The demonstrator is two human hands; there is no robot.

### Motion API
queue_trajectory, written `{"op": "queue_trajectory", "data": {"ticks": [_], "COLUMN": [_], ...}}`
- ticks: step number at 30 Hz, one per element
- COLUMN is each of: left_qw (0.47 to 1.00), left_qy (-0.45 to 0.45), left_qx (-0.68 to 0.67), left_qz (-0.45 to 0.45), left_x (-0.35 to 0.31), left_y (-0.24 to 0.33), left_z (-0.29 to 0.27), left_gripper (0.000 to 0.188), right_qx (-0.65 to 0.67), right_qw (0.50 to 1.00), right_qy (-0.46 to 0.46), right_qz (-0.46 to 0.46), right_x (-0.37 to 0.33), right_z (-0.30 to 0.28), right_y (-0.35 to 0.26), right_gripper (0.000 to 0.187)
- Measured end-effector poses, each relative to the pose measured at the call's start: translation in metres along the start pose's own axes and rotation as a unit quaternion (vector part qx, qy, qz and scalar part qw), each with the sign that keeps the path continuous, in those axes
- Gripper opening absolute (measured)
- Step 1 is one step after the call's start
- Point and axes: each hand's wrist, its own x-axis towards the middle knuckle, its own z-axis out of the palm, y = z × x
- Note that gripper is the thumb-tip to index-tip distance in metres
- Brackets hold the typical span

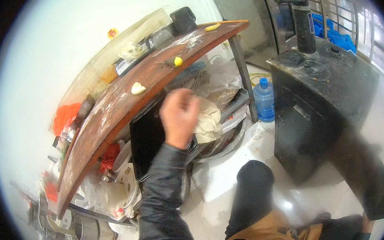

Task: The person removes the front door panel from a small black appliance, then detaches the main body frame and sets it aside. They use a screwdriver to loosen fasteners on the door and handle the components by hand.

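Left hand [179, 116]: extended under the wooden tabletop [123, 103], fingers curled narrow against a crumpled pale cloth [209, 118]; grip on the cloth not discernible. Cloth located on the lower shelf, just beside a black tray [147, 139] and above a round metal basin [223, 147]. Right hand: blurred at lower right, finger state not discernible.
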Motion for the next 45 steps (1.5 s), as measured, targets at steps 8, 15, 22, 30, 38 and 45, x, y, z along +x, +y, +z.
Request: {"op": "queue_trajectory", "data": {"ticks": [8, 15, 22, 30, 38, 45], "left_qw": [0.970, 0.967, 0.968, 0.974, 0.988, 0.969], "left_qy": [-0.002, -0.071, -0.047, -0.086, 0.022, -0.121], "left_qx": [0.242, 0.241, 0.246, 0.207, 0.152, -0.216], "left_qz": [-0.015, -0.035, 0.006, -0.037, -0.022, 0.015], "left_x": [0.071, 0.080, 0.080, 0.087, 0.071, 0.012], "left_y": [-0.070, -0.096, -0.100, -0.096, -0.062, 0.075], "left_z": [-0.108, -0.120, -0.123, -0.125, -0.117, -0.090], "left_gripper": [0.049, 0.044, 0.042, 0.036, 0.024, 0.026], "right_qx": [0.005, 0.008, 0.010, 0.012, 0.014, 0.013], "right_qw": [1.000, 0.999, 0.999, 0.999, 0.999, 0.999], "right_qy": [-0.015, -0.026, -0.033, -0.041, -0.045, -0.041], "right_qz": [0.012, 0.017, 0.020, 0.023, 0.024, 0.026], "right_x": [0.001, -0.005, -0.006, -0.007, -0.003, -0.011], "right_z": [0.007, 0.011, 0.011, 0.009, 0.011, 0.009], "right_y": [-0.004, -0.005, -0.006, -0.006, -0.003, -0.015], "right_gripper": [0.047, 0.045, 0.043, 0.041, 0.039, 0.038]}}
